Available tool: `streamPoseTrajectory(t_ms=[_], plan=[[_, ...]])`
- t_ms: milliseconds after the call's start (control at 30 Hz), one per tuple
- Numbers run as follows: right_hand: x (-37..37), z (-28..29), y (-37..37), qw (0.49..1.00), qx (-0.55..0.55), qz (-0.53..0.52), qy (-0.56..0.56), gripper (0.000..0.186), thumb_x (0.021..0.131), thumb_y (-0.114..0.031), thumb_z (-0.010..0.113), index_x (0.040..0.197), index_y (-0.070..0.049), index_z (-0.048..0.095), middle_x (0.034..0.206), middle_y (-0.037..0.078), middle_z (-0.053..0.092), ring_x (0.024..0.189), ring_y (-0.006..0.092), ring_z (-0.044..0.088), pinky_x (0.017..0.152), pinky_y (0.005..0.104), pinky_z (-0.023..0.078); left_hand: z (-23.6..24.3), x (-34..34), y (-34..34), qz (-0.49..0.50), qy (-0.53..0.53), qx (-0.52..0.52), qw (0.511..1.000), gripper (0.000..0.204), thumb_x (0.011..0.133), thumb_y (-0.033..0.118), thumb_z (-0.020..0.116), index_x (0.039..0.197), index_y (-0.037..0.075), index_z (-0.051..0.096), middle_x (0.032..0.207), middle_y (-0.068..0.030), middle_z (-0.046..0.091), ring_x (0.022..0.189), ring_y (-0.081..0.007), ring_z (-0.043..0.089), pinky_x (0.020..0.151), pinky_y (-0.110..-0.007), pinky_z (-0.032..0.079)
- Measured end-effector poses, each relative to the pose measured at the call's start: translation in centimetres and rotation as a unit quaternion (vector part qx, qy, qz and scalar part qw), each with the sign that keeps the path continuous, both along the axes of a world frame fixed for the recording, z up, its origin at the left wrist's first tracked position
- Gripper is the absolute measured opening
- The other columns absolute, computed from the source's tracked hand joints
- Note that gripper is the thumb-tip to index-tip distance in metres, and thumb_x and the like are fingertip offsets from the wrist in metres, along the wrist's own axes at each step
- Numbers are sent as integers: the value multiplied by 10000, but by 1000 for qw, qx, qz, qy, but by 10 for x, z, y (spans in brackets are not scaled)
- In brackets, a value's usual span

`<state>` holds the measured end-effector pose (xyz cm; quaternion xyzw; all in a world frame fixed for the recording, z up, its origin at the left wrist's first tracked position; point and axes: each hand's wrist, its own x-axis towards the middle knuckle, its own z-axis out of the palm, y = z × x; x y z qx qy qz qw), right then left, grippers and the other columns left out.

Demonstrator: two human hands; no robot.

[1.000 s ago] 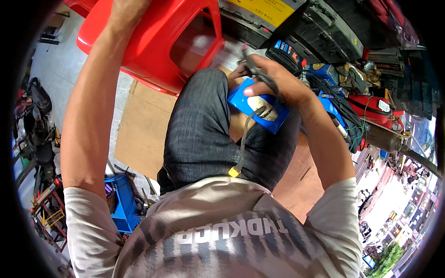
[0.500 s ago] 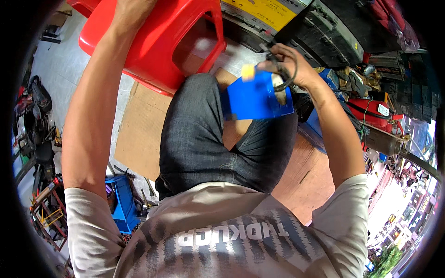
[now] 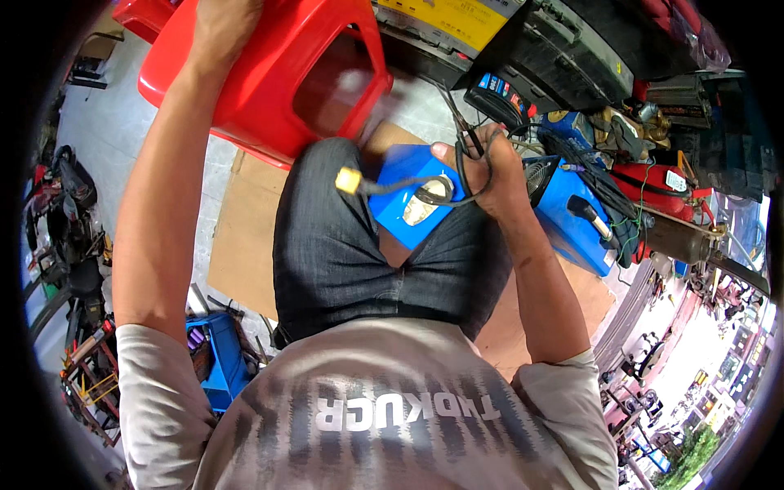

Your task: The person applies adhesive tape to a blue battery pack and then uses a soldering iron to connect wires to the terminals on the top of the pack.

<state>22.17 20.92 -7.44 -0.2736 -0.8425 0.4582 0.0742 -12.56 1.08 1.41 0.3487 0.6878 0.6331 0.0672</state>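
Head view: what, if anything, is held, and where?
Right hand: blue pack, near its upper-right corner, plus dark cable. Left hand, over red seat: grip can't be told.

Head camera: rides on the head of the person before me, the left one of a side-by-side pair.
Facing: steeply down over the pale shirt to the dark jeans, upright and unmirrored.
Range: close above chest and lap, with the red plastic seat farther out.
Hands: the right hand falls right of centre; the left hand meets the upper edge.
Fisheye rim: black surround, a bright, crowded area curving along the right.
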Motion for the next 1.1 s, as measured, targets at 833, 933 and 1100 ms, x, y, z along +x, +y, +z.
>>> streamPoseTrajectory(t_ms=[833, 933, 1100], plan=[[95, -5, 60, 937, 233, -21, -258, 438, 900, -400, 904, 1044, -20, 739, 1086, 226, 802, 1004, 470, 763, 834, 525, 596, -10, -4, -5, -16, -19, 44, 999, 313, 1093, 43, 675, 1391, -15, 756, 1308, -67, 789, 1204, -181, 714, 1126, -326, 534], [132, 6, 50, 928, 315, 35, -196, 304, 843, -206, 910, 1021, -60, 711, 993, 207, 735, 980, 489, 706, 817, 546, 562, -10, 2, -2, 1, -17, 19, 1000, 314, 1092, 37, 671, 1390, -18, 754, 1313, -69, 790, 1215, -183, 715, 1139, -334, 534], [129, 24, 17, 921, 363, 141, -17, 448, 745, -311, 999, 933, -83, 663, 881, 110, 686, 819, 392, 677, 741, 486, 473, -13, -9, -1, -25, -15, 45, 999, 319, 1088, 26, 667, 1393, -14, 754, 1302, -68, 793, 1210, -181, 716, 1130, -334, 538]])
